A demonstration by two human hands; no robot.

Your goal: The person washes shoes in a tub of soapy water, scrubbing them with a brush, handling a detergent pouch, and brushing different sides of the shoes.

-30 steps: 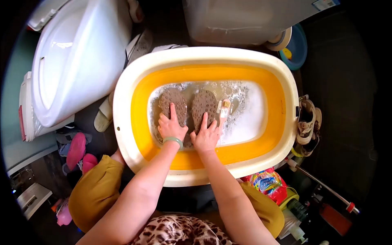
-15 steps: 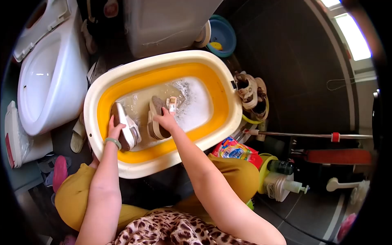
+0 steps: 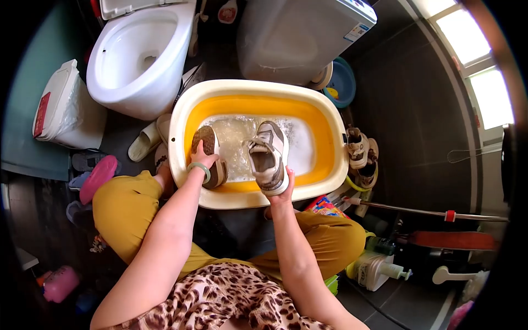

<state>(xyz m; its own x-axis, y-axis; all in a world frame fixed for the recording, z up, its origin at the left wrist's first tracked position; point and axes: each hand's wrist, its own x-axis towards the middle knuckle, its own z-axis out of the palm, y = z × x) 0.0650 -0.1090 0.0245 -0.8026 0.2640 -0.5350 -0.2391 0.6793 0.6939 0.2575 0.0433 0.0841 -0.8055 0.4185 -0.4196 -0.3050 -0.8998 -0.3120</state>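
Note:
A white-and-yellow basin (image 3: 324, 104) with cloudy, sudsy water stands in front of me. My right hand (image 3: 284, 190) grips a grey-and-white sneaker (image 3: 269, 144) around its heel end. That sneaker is opening-up, with its toe pointing away from me and its laces loose. At the basin's left end, my left hand (image 3: 203, 159) holds another sneaker (image 3: 205, 136), its brown sole turned upward. A green bangle (image 3: 206, 171) circles my left wrist. The fingertips of my right hand are partly hidden beneath the shoe.
A toilet (image 3: 137, 60) and a lidded bin (image 3: 69, 107) are at the left. Another pair of sneakers (image 3: 360, 154) stands by the basin's right end. A blue bucket (image 3: 346, 82) is behind, and a metal pole (image 3: 407, 210), a detergent bag (image 3: 328, 206) and bottles lie to the right.
The right-hand sneaker has been lifted and turned opening-up, and my right hand has shifted to its heel. The left-hand sneaker now shows its sole. The camera view has shifted.

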